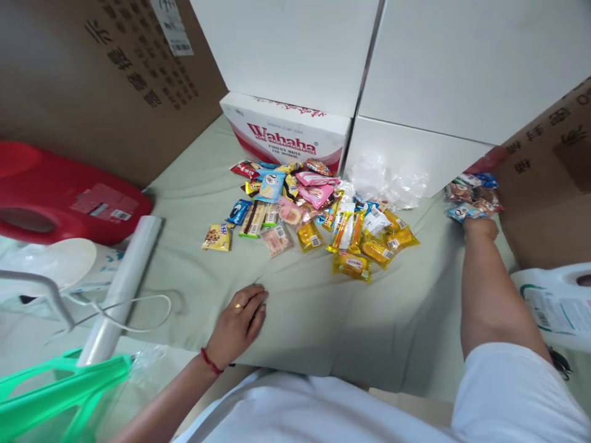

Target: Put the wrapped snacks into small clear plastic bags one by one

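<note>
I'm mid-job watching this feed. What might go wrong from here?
1. The right hand is at the small heap of packets beside the brown carton, but its fingers are hard to make out, so a poor hold might go unnoticed.
2. The yellow packets overlap, so moving one could drag its neighbours.
3. The left hand rests on wrinkled cloth; a tug there might shift the snacks.

Our worktop is spread with a wrinkled grey-green cloth. We have a loose heap of wrapped snacks at its middle, a Wahaha carton behind, clear bags beside that, more packets toward the right corner, and a red jug and pale roll along the left.
</note>
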Tool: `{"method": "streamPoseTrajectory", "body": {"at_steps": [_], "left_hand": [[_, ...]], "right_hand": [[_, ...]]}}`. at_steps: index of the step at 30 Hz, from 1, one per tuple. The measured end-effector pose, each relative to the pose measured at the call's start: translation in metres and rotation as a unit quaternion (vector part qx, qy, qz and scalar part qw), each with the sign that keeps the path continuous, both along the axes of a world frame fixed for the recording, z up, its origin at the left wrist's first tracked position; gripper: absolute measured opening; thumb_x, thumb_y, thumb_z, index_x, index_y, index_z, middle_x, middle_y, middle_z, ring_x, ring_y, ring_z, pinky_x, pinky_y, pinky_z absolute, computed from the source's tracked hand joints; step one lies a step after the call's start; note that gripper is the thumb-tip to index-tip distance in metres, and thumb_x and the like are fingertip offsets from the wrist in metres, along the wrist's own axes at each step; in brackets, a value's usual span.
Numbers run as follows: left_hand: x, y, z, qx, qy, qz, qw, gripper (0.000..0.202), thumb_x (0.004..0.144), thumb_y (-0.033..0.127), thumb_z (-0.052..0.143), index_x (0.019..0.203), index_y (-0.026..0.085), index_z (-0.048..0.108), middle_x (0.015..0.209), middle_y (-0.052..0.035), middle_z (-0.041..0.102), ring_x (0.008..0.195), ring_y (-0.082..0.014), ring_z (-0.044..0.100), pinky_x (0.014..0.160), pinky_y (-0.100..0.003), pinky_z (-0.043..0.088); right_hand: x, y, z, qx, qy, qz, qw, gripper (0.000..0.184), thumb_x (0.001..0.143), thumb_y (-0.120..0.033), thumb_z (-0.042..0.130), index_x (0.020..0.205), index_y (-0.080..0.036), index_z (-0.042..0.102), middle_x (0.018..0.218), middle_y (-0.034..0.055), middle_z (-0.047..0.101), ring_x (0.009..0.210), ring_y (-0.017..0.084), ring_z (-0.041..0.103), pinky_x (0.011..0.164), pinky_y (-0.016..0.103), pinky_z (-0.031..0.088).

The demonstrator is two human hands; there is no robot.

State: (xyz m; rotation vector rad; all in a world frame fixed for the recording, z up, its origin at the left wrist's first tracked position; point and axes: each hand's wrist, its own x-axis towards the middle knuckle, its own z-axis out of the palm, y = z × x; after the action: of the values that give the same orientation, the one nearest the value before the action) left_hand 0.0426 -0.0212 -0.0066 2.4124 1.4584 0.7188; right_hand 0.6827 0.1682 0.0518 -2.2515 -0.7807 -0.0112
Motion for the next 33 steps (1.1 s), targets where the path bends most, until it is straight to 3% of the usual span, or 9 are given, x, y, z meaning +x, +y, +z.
{"method": "streamPoseTrajectory", "body": {"at_steps": [4, 9, 13, 16, 20, 23, 26, 29, 33], "left_hand": [[0.001, 0.001, 0.003, -0.016, -0.021, 0.002, 1.0, 0.027, 0.096, 0.023, 0.054, 0.119, 0.023, 0.068, 0.122, -0.0113, 0.068, 0.117, -0.0261, 0.066, 0.102, -0.044, 0.059], [0.001, 0.002, 0.005, -0.042, -0.036, 0.0, 0.998, 0.026, 0.095, 0.024, 0.053, 0.116, 0.023, 0.069, 0.119, -0.0111, 0.07, 0.119, -0.0265, 0.065, 0.104, -0.046, 0.058], [0.002, 0.002, 0.007, -0.047, -0.057, -0.013, 0.997, 0.025, 0.096, 0.023, 0.051, 0.112, 0.021, 0.07, 0.115, -0.0114, 0.07, 0.12, -0.0262, 0.064, 0.104, -0.045, 0.056], [-0.001, -0.001, 0.009, -0.058, -0.09, -0.021, 0.994, 0.023, 0.096, 0.023, 0.051, 0.107, 0.021, 0.071, 0.113, -0.0112, 0.07, 0.119, -0.0253, 0.063, 0.103, -0.043, 0.056], [-0.004, -0.005, 0.017, -0.118, -0.197, 0.012, 0.973, 0.021, 0.096, 0.027, 0.051, 0.098, 0.021, 0.071, 0.106, -0.0102, 0.07, 0.106, -0.0224, 0.066, 0.096, -0.04, 0.056], [0.003, -0.003, 0.028, -0.231, -0.335, 0.068, 0.911, 0.025, 0.098, 0.039, 0.053, 0.095, 0.02, 0.069, 0.098, -0.0085, 0.068, 0.095, -0.0198, 0.066, 0.089, -0.037, 0.057], [0.02, 0.006, 0.04, -0.383, -0.523, 0.066, 0.758, 0.04, 0.092, 0.055, 0.061, 0.116, 0.022, 0.064, 0.117, -0.0096, 0.066, 0.104, -0.0204, 0.068, 0.083, -0.035, 0.059], [0.033, 0.019, 0.044, -0.461, -0.618, 0.005, 0.636, 0.065, 0.072, 0.055, 0.084, 0.126, 0.027, 0.06, 0.128, -0.0086, 0.063, 0.109, -0.0212, 0.067, 0.084, -0.035, 0.059], [0.029, 0.029, 0.036, -0.44, -0.626, 0.062, 0.641, 0.054, 0.054, 0.047, 0.096, 0.08, 0.017, 0.061, 0.078, 0.0021, 0.061, 0.072, -0.0108, 0.06, 0.067, -0.023, 0.052]], "right_hand": [[-0.039, -0.006, 0.028, 0.039, -0.087, -0.06, 0.994, 0.02, 0.081, -0.004, 0.057, 0.093, -0.02, 0.058, 0.104, 0.0211, 0.056, 0.102, 0.033, 0.059, 0.086, 0.05, 0.036], [-0.162, -0.003, 0.054, 0.097, -0.217, 0.359, 0.903, 0.019, 0.096, -0.024, 0.051, 0.109, -0.019, 0.064, 0.1, 0.0099, 0.063, 0.09, 0.022, 0.058, 0.084, 0.035, 0.043], [-0.238, 0.02, 0.059, -0.035, -0.28, 0.482, 0.829, 0.017, 0.092, -0.03, 0.058, 0.105, -0.022, 0.066, 0.113, 0.0089, 0.061, 0.103, 0.024, 0.053, 0.072, 0.03, 0.038], [-0.25, 0.024, 0.066, -0.044, -0.251, 0.438, 0.862, 0.012, 0.091, -0.028, 0.055, 0.091, -0.02, 0.065, 0.102, 0.0091, 0.061, 0.1, 0.025, 0.051, 0.071, 0.03, 0.038], [-0.253, -0.021, 0.083, 0.137, -0.039, 0.37, 0.918, 0.017, 0.087, -0.037, 0.064, 0.087, -0.02, 0.065, 0.084, 0.0031, 0.058, 0.076, 0.017, 0.051, 0.067, 0.029, 0.042], [-0.285, -0.079, 0.082, 0.171, 0.286, 0.362, 0.87, 0.031, 0.077, -0.047, 0.077, 0.082, -0.022, 0.06, 0.066, -0.0056, 0.044, 0.053, 0.009, 0.033, 0.047, 0.021, 0.031], [-0.345, -0.131, 0.063, 0.092, 0.519, 0.372, 0.764, 0.041, 0.065, -0.046, 0.088, 0.079, -0.022, 0.058, 0.062, -0.0089, 0.037, 0.048, 0.005, 0.023, 0.04, 0.016, 0.02], [-0.402, -0.164, 0.035, 0.039, 0.604, 0.353, 0.714, 0.046, 0.059, -0.045, 0.092, 0.079, -0.02, 0.059, 0.065, -0.0091, 0.039, 0.048, 0.003, 0.023, 0.04, 0.014, 0.019], [-0.433, -0.184, 0.007, 0.088, 0.545, 0.318, 0.771, 0.046, 0.065, -0.051, 0.089, 0.08, -0.02, 0.058, 0.069, -0.0079, 0.042, 0.053, 0.005, 0.03, 0.046, 0.018, 0.027]]}}
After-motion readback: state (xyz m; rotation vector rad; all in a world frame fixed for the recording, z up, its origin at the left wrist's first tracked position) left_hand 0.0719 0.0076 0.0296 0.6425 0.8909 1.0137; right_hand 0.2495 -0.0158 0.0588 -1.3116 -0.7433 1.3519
